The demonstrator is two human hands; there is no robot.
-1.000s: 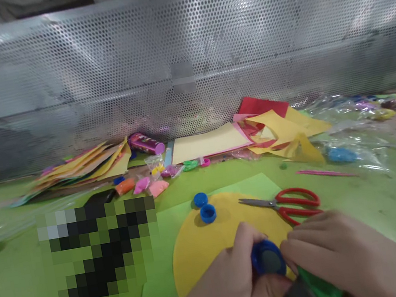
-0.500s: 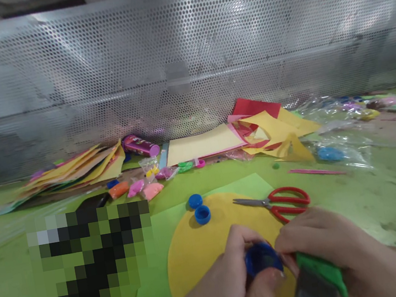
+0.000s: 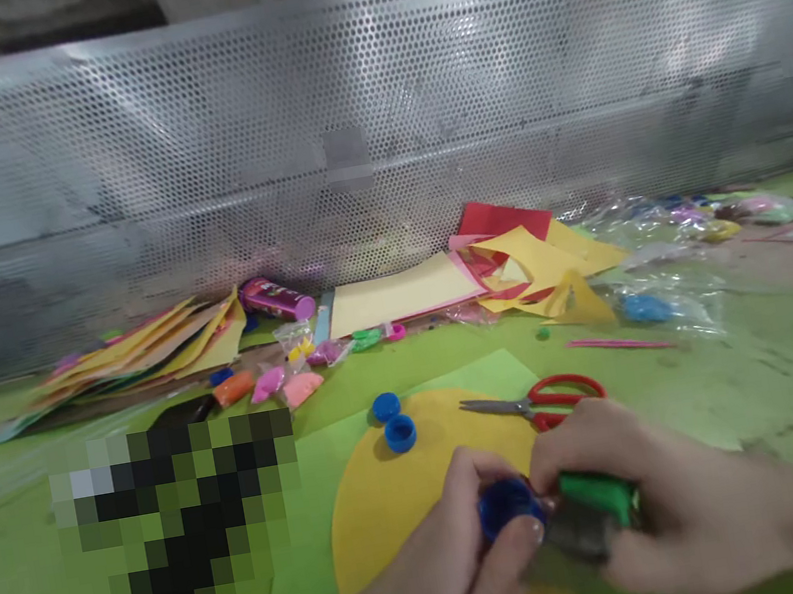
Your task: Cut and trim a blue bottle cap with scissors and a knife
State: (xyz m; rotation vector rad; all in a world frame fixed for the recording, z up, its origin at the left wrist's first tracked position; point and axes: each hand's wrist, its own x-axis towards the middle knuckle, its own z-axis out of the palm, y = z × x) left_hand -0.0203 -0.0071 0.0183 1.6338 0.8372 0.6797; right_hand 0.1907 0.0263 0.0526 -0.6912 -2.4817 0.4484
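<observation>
My left hand point(image 3: 462, 558) pinches a blue bottle cap point(image 3: 507, 512) between thumb and fingers, its hollow side facing me. Closed around a green and dark-grey tool point(image 3: 599, 498) is my right hand point(image 3: 673, 494); motion blurs the tool and I cannot tell its kind. Its dark end is close beside the cap, and the right fingertips nearly meet the cap's rim. Below both hands lies a yellow paper circle point(image 3: 379, 513) on a light green sheet point(image 3: 301, 546). Two more blue caps, one cap point(image 3: 385, 406) behind another cap point(image 3: 400, 433), rest at the circle's far edge.
Red-handled scissors point(image 3: 528, 404) lie just beyond my right hand. Farther back are stacked coloured papers point(image 3: 147, 349), a purple tube point(image 3: 279, 299), small clay packets point(image 3: 268, 384), yellow paper scraps point(image 3: 543, 262) and a pink stick point(image 3: 621, 343). A perforated metal panel point(image 3: 360, 80) stands behind.
The green and dark-grey tool has turned in my right hand, its dark end now nearer the cap. My left hand keeps its grip. The view has shifted slightly.
</observation>
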